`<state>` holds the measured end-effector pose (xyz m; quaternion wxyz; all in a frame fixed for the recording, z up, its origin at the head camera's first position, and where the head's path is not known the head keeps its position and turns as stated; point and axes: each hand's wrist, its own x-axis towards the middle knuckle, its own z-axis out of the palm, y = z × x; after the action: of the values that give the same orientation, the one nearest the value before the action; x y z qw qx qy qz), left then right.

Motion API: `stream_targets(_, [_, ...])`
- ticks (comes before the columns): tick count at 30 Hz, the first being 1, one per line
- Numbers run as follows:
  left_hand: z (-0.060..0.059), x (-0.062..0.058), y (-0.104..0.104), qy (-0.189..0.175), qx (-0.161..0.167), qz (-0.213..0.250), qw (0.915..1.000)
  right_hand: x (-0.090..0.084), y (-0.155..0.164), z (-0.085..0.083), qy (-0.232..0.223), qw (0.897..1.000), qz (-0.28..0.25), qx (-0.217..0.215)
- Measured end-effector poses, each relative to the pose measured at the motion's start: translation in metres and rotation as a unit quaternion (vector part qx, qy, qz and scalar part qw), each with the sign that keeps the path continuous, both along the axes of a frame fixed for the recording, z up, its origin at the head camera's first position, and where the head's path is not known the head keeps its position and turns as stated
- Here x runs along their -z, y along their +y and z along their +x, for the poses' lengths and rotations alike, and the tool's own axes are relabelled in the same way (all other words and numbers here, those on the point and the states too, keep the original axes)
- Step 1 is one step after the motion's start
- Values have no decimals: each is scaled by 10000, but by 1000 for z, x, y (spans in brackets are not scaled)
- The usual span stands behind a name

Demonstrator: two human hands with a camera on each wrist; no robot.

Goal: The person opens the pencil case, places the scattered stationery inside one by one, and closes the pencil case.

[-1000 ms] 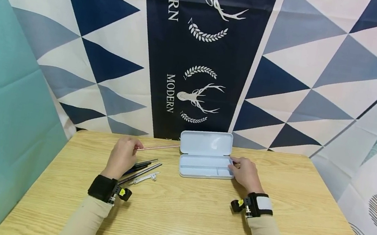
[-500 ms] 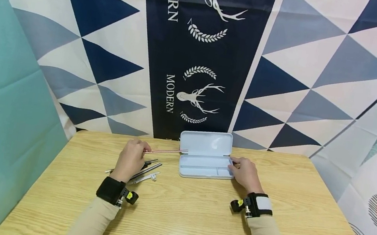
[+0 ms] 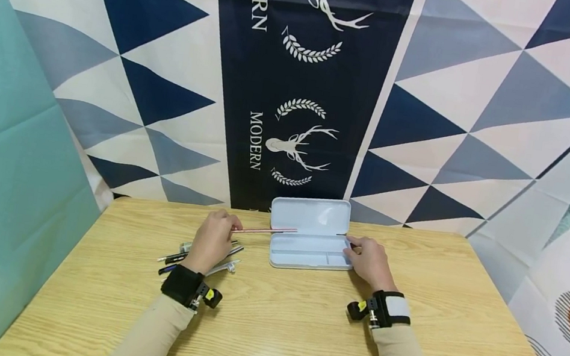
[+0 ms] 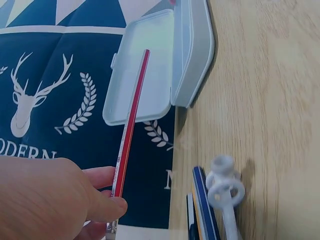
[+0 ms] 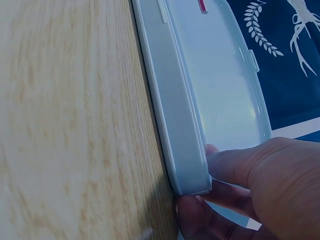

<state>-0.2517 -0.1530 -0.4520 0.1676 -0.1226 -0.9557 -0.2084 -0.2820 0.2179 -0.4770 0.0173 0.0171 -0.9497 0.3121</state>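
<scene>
My left hand (image 3: pixel 214 242) pinches a red striped pencil (image 4: pixel 131 122) near its metal-capped end, between thumb and fingers. The pencil's far end overlaps the left side of an open light-blue pencil case (image 3: pixel 310 217), in front of its raised lid. The case's lower half has a long compartment and smaller divided ones along the front. My right hand (image 5: pixel 280 185) grips the right end of the case, thumb over the edge and fingers at the outside. Below the left hand lie several pens (image 3: pixel 174 257), partly hidden by it, and a white drawing compass (image 4: pixel 226 190).
The case stands at the back of the wooden table (image 3: pixel 287 318), its lid close to the patterned cloth (image 3: pixel 309 84) behind. A teal cloth (image 3: pixel 8 163) hangs on the left.
My left hand has moved right with the pencil, bringing its far end from the case's left edge to over the case. My right hand stays on the case.
</scene>
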Motion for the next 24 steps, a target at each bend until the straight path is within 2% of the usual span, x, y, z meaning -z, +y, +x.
stream_targets(9, [-6,-2,18,-110,112,189,9997,-2,2,0,108,9999,-28,-80])
stream_targets(17, [-13,-2,32,9,237,143,9996,-2,1,0,77,9999,-84,-68])
stream_targets(21, [-15,0,39,22,281,120,9995,-1,0,1,24,10000,-71,-42])
stream_targets(24, [-21,8,44,116,391,206,9990,-1,1,2,29,10000,-51,-38])
